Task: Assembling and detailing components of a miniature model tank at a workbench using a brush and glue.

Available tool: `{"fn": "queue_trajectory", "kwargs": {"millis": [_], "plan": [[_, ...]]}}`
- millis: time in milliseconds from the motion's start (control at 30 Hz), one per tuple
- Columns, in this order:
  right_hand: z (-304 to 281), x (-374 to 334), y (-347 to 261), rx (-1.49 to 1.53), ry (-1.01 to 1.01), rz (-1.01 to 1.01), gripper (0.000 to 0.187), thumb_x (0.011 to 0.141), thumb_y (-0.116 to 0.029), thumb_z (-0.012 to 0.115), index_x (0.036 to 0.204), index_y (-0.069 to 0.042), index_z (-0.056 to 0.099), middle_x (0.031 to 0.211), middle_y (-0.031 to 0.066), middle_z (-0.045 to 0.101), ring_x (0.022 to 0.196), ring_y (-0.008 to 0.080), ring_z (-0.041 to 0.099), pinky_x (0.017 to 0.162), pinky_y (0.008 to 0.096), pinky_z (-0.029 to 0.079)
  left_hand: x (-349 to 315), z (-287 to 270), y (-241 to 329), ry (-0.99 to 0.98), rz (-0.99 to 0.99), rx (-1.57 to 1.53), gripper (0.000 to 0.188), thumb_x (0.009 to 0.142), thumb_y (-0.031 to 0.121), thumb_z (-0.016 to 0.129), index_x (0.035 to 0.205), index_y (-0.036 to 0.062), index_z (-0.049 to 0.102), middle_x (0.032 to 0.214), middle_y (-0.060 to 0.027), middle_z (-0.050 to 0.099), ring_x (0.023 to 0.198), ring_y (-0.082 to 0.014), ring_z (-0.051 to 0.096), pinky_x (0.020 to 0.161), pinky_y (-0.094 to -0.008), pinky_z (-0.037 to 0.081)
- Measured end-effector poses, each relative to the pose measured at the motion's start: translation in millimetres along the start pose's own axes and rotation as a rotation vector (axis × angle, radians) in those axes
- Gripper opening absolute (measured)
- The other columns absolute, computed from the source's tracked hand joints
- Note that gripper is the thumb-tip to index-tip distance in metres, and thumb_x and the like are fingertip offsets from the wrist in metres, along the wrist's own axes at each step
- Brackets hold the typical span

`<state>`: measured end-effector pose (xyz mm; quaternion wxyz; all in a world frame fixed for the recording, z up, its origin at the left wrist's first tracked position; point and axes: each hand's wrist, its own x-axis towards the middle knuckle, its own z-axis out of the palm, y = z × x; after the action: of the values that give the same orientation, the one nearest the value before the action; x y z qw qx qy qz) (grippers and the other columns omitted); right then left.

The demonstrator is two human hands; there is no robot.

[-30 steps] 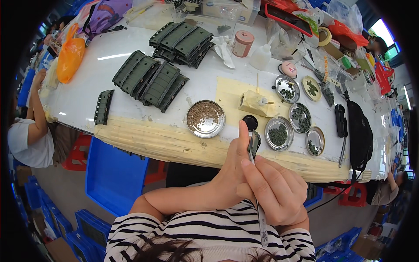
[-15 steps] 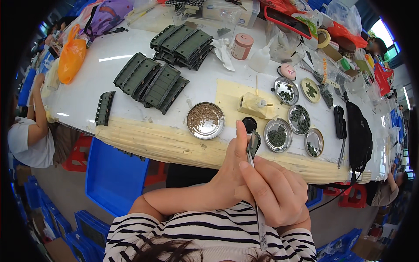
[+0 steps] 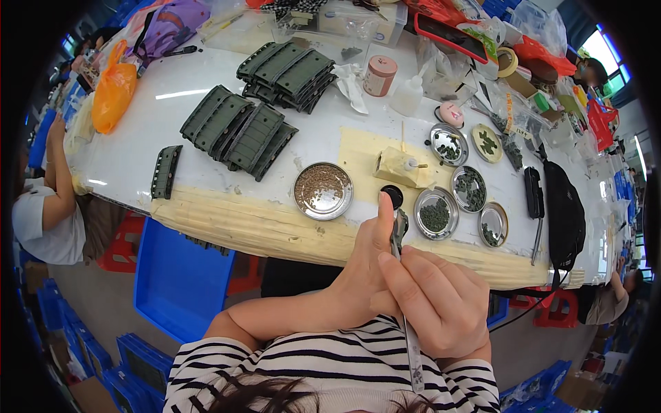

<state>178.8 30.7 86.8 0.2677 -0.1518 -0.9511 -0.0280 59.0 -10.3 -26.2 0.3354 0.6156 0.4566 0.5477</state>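
Note:
In front of my chest the hands are close together. My left hand (image 3: 365,268) is closed with its thumb raised, holding a small dark green piece (image 3: 401,226) that is mostly hidden behind the thumb and the tool tip. My right hand (image 3: 444,299) pinches metal tweezers (image 3: 413,351), whose tips reach the piece. Just beyond the thumb sits a small black round pot (image 3: 392,195). To the right, a round metal tin (image 3: 436,215) holds dark green bits. On the left, another tin (image 3: 323,191) holds tan granules.
Ridged dark green panels (image 3: 255,141) lie in stacks, and a single panel (image 3: 166,172) stands apart at left. A taped block (image 3: 401,167) sits beyond the pot. More tins (image 3: 469,189), a black pouch (image 3: 564,217) and bags fill the right. A blue tray (image 3: 180,282) is below the edge.
The dark green piece has turned slightly at the tweezer tips, showing a different side. Both hands keep nearly the same place, and the view has shifted a little.

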Motion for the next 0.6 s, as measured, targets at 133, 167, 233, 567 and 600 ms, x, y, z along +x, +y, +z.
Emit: {"fn": "queue_trajectory", "kwargs": {"millis": [133,167,233,567,600], "plan": [[-1,0,1,-0.003,0.001,-0.028,0.033,0.067,-0.007,0.062,0.098,0.005,0.067,0.083,0.0124,0.062,0.076,0.0241,0.068,0.058,0.0249,0.052,2,1,-1,0.026,0.067,0.013,0.108,0.085,0.025,0.066,0.147,0.0003,-0.018,0.114,-0.0203,0.042,0.095,-0.0347,0.044,0.091,-0.0426,0.037],[0,0,1,0.006,0.005,-0.034,0.033,0.068,-0.007,0.062,0.097,0.005,0.067,0.084,0.0124,0.062,0.075,0.024,0.068,0.058,0.0249,0.052,2,0,-1,0.036,0.096,0.038,0.109,0.084,0.025,0.067,0.147,0.0002,-0.017,0.114,-0.02,0.042,0.095,-0.0347,0.044,0.091,-0.0421,0.036],[0,1,1,-0.001,0.026,-0.016,0.032,0.068,-0.008,0.063,0.097,0.005,0.067,0.084,0.0126,0.062,0.075,0.0241,0.068,0.058,0.0247,0.052,5,-7,8,0.008,0.072,0.023,0.108,0.085,0.019,0.067,0.148,0.0047,-0.019,0.118,-0.0161,0.044,0.102,-0.0275,0.046,0.096,-0.041,0.037],[-5,-22,13,0.395,0.455,0.218,0.026,0.089,-0.025,0.063,0.102,-0.003,0.065,0.078,0.0122,0.065,0.064,0.0219,0.062,0.054,0.0289,0.047,17,-40,11,-0.054,-0.113,-0.495,0.053,0.097,0.009,0.051,0.142,0.0001,0.025,0.124,-0.0189,0.058,0.1,-0.0137,0.059,0.09,-0.0291,0.047],[1,-26,13,0.424,0.501,0.274,0.025,0.088,-0.024,0.066,0.103,-0.004,0.066,0.076,0.0116,0.064,0.062,0.0217,0.06,0.053,0.0301,0.046,15,-43,12,-0.074,-0.169,-0.535,0.04,0.097,0.008,0.052,0.133,0.0004,0.037,0.124,-0.0203,0.059,0.103,-0.0159,0.059,0.091,-0.0311,0.047]]}}
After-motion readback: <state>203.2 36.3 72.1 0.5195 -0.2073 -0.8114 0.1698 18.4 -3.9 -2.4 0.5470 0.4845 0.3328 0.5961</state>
